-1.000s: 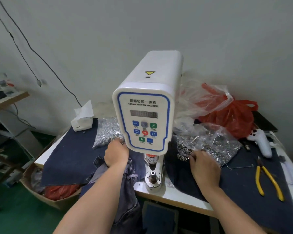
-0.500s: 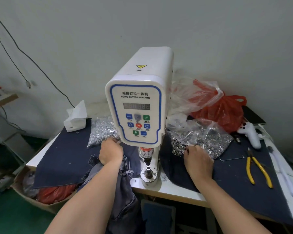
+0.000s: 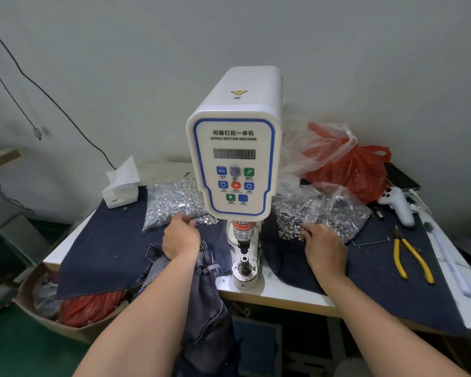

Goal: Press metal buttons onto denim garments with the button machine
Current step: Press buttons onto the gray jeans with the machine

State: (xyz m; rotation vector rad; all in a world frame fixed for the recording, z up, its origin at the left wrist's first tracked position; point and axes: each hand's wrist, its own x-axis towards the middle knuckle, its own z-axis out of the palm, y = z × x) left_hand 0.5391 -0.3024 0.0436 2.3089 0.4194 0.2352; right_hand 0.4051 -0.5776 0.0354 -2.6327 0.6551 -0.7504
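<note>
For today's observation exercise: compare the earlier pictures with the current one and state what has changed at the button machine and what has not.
Little changed. The left hand reached slightly further into the pile of silver button caps, fingertips now at the pile; the right hand stayed at the heap of ring-shaped parts. Nothing visibly picked up or released. The button machine, grey denim garment and yellow pliers stayed put; only the camera view shifted.

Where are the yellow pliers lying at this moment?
In the head view, the yellow pliers lie on the dark denim cloth at the right side of the table, right of the right hand and in front of the white handheld device.
</note>
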